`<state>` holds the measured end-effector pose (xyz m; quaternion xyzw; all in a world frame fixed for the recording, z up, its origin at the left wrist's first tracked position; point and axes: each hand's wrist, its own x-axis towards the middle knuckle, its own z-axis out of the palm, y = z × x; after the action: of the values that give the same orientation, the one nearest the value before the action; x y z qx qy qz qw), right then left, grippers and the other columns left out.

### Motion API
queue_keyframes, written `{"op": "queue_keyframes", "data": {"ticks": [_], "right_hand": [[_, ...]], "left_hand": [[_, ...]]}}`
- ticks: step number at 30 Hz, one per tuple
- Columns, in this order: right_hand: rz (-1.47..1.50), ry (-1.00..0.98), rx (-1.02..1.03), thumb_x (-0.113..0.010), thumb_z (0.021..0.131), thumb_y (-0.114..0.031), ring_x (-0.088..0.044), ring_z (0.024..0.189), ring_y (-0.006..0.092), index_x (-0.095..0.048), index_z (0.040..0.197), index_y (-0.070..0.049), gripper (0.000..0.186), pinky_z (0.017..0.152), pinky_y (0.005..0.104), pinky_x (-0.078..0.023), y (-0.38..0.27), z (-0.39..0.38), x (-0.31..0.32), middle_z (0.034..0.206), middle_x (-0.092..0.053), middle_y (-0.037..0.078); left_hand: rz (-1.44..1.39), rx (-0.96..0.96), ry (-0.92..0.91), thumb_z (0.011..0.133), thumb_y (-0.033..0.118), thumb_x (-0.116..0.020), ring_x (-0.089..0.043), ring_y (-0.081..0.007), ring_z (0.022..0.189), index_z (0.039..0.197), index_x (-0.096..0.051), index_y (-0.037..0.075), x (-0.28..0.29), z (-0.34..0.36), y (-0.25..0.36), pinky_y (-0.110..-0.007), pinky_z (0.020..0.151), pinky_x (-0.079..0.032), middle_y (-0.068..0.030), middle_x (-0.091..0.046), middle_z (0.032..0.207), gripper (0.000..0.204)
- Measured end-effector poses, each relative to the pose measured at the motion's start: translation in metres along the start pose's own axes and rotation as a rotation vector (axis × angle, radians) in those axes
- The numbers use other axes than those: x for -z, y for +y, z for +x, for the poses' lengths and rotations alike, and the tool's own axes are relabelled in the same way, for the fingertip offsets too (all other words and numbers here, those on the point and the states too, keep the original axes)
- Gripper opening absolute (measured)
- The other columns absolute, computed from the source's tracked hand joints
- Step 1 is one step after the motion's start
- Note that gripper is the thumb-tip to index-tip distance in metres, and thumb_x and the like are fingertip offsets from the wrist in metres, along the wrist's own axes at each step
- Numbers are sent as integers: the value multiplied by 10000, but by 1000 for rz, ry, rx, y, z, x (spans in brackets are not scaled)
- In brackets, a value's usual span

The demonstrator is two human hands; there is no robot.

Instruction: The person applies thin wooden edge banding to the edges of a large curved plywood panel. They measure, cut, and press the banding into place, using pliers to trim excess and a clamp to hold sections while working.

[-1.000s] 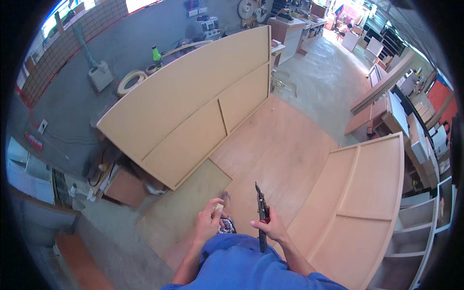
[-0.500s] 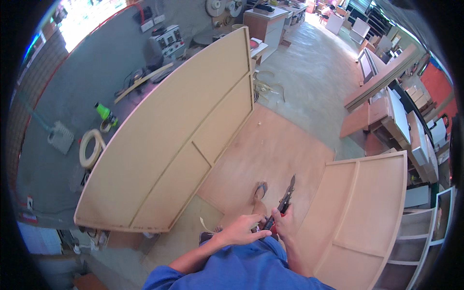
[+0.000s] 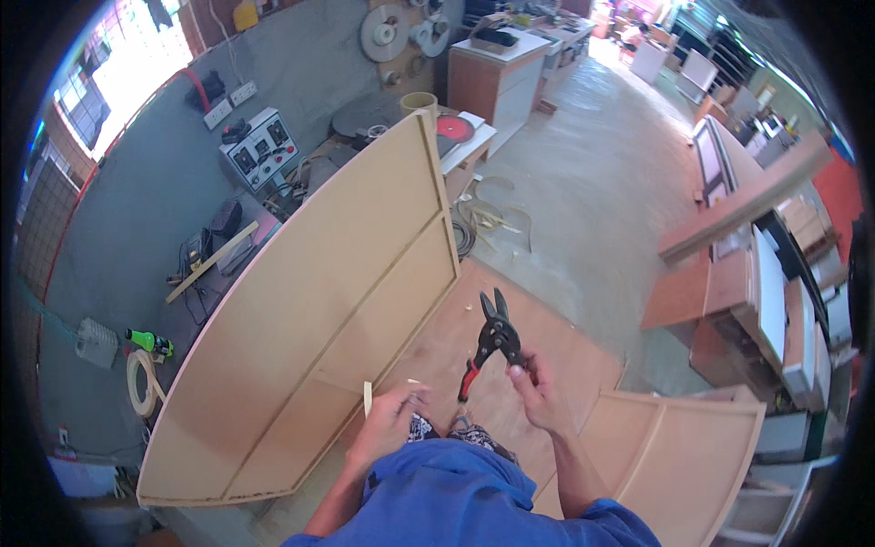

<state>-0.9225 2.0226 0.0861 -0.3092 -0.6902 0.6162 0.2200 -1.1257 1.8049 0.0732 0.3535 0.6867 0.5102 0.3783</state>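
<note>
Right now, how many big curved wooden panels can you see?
2: a big curved panel stands left, beyond the left hand; another curved panel is lower right, beside the right forearm. Others may be hidden behind these.

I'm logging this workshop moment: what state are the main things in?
Snips: blades apart, handles spread.
Right hand: closed on the snips.
Left hand: curled, apparently holding pale strip.
Large panel: on edge.
Cream coil: rolled up.
Floor strips: loosely curled.
Control box: power unclear.

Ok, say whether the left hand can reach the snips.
Probably yes: nothing shows between the snips in the right hand and the nearby left hand, though the left seems to hold a pale strip.
</note>
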Motion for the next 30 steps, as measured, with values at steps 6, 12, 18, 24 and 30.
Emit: {"op": "queue_keyframes", "data": {"ticks": [6, 12, 18, 24, 30], "right_hand": [[28, -119, 106, -585, 1112, -137, -527, 870, 67, -557, 1258, -32, 182, 773, 250, -453, -44, 187, -17, 1050, -612, 11], [355, -139, 376, -621, 1100, -101, -576, 933, 74, -541, 1231, -39, 166, 788, 253, -474, -85, 368, -110, 1107, -650, 49], [333, -245, 400, -650, 1078, -74, -634, 886, 131, -528, 1149, -52, 143, 655, 276, -549, -72, 529, -192, 1062, -689, 76], [151, -162, 429, -677, 1015, -33, -526, 747, 128, -578, 1063, -29, 110, 635, 301, -434, -1, 584, -226, 923, -586, 50], [-43, -138, 501, -719, 960, -30, -552, 751, 220, -587, 1006, -1, 143, 663, 351, -476, 30, 589, -234, 985, -545, 123]], "left_hand": [[-291, 225, 309, 1117, 50, -474, -770, -201, 852, 1475, -456, 52, 30, 94, -31, -307, 694, -574, -160, -751, 1147, 359], [-437, 231, 397, 1107, 57, -533, -760, -206, 972, 1317, -582, -17, 53, 211, -59, -329, 761, -633, -147, -722, 1181, 228], [-410, 213, 555, 1090, 64, -586, -730, -188, 987, 1273, -638, -8, 70, 269, -45, -323, 756, -647, -94, -691, 1117, 204], [-490, 235, 823, 1091, 84, -609, -706, -136, 917, 1272, -639, -23, 77, 280, -41, -306, 768, -642, -73, -705, 1051, 212], [-499, 265, 939, 1095, 84, -602, -692, -125, 892, 1243, -649, -10, 72, 313, -26, -308, 789, -642, -60, -695, 1012, 182]]}}
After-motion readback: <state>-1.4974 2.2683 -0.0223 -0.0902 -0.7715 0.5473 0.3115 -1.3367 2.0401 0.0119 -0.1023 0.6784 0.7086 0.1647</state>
